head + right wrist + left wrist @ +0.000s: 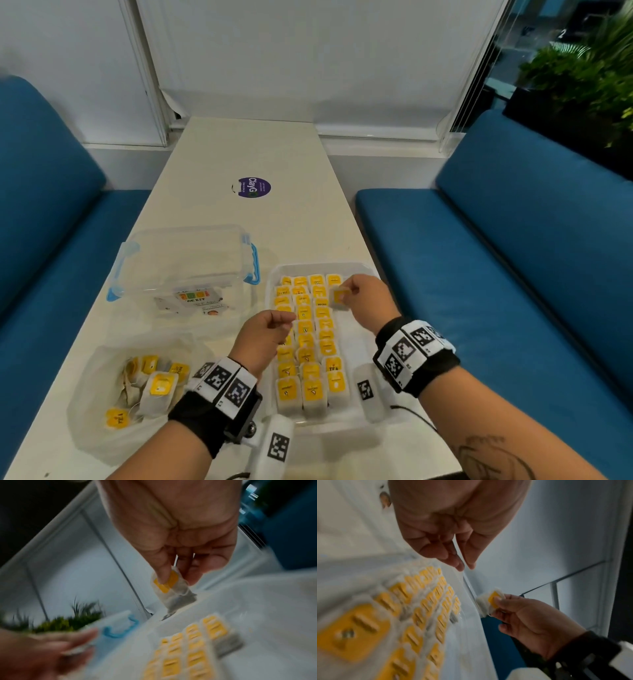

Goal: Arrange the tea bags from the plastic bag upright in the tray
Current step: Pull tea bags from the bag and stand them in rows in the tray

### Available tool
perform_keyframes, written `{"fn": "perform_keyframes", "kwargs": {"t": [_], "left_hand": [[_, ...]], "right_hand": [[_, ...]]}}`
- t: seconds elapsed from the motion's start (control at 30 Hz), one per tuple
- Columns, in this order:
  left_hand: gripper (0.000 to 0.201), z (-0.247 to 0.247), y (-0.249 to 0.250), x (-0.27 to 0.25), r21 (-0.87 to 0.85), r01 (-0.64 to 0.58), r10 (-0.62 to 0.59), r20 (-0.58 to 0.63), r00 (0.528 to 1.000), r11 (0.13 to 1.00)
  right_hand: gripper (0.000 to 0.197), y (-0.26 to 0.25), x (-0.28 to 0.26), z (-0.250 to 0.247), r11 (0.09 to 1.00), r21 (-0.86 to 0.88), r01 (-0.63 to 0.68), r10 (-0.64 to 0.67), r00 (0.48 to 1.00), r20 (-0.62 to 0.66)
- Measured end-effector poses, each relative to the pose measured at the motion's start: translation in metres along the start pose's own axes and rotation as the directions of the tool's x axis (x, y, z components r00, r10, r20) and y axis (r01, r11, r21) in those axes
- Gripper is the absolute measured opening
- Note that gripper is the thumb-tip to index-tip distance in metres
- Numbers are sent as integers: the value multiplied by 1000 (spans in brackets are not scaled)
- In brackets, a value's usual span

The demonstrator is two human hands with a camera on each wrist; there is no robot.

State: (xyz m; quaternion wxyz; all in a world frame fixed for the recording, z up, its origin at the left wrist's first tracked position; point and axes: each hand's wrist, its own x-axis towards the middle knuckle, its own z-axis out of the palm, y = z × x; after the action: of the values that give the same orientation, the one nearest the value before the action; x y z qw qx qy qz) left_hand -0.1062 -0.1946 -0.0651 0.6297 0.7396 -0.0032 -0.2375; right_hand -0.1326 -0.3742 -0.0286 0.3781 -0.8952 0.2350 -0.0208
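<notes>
A white tray sits right of centre on the table, and rows of upright tea bags with yellow tags fill its left and middle. My right hand hovers over the tray's far right part. It pinches one yellow-tagged tea bag between thumb and fingers; the held tea bag hangs below them. My left hand hovers over the tray's left rows with fingers loosely together and nothing visible in them. A clear plastic bag at the near left holds several more tea bags.
A clear lidded box with blue latches stands behind the bag, left of the tray. A purple sticker lies farther back on the white table. Blue benches flank the table, and plants stand at the far right.
</notes>
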Motion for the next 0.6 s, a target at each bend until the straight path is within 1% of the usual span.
{"fn": "perform_keyframes", "kwargs": {"t": [0.07,0.1,0.17,0.27,0.33,0.4,0.47,0.5,0.6], "left_hand": [[21,-7,-3,4,136,-41,43,-13,999,990],[23,-11,-5,6,200,-48,51,-12,999,979],[26,-15,-12,8,297,-41,38,18,999,954],[34,-17,-22,11,357,-13,-10,61,998,934],[38,-16,-26,13,384,-20,-4,62,998,923],[41,-17,-28,15,405,-35,8,67,998,914],[47,-18,-30,14,430,-73,41,83,996,900],[51,-18,-31,12,463,-97,65,85,994,881],[63,-16,-35,8,571,-148,123,83,989,808]], "right_hand": [[20,7,13,-6,982,-187,11,-18,999,-33],[24,11,20,-8,970,-242,-2,-5,999,-31],[28,18,32,-9,954,-297,-44,45,999,-1],[29,20,44,-3,921,-387,-40,90,990,112],[33,20,49,4,884,-467,-12,138,962,235],[38,21,54,11,846,-533,24,186,923,337],[42,24,60,17,839,-543,31,212,901,379],[42,26,63,18,844,-535,25,212,902,376],[37,31,70,22,888,-459,-38,195,934,299]]}}
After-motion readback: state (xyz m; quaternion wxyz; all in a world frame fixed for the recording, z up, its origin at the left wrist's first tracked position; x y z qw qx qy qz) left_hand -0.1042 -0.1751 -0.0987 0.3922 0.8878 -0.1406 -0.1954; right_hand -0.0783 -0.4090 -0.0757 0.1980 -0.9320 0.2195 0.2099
